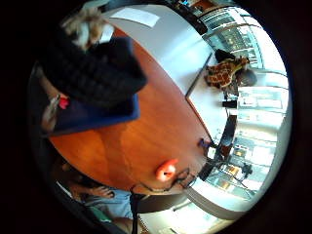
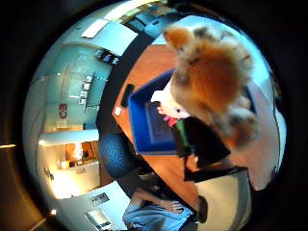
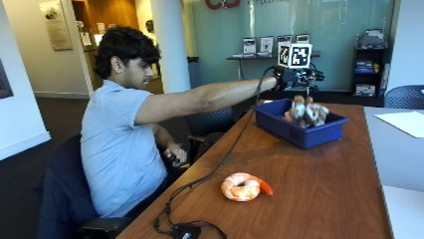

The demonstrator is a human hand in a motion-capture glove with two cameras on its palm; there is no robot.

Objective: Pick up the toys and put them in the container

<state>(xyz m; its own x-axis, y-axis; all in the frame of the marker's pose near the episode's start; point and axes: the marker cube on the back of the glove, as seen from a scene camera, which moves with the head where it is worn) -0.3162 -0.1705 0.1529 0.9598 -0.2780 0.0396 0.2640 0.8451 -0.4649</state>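
Over the far end of the wooden table, my gloved right hand (image 3: 289, 78) is stretched out above the blue container (image 3: 311, 134). It holds a furry brown and grey toy (image 3: 308, 112) that hangs down into the container. The fur (image 2: 211, 77) fills much of the thumb side palm view, with the container (image 2: 137, 120) beneath it. Another toy with pink and green parts (image 2: 168, 109) lies inside. An orange shrimp toy (image 3: 243, 186) lies on the table nearer the person, also visible as the shrimp (image 1: 166, 169). A giraffe toy (image 1: 224, 70) stands far off on the white table.
A black cable (image 3: 218, 164) trails from the hand along the table's left edge to a small black device (image 3: 185, 231). A white table with a sheet of paper (image 3: 401, 122) adjoins on the right. The person's bare left hand (image 3: 175, 152) rests in their lap.
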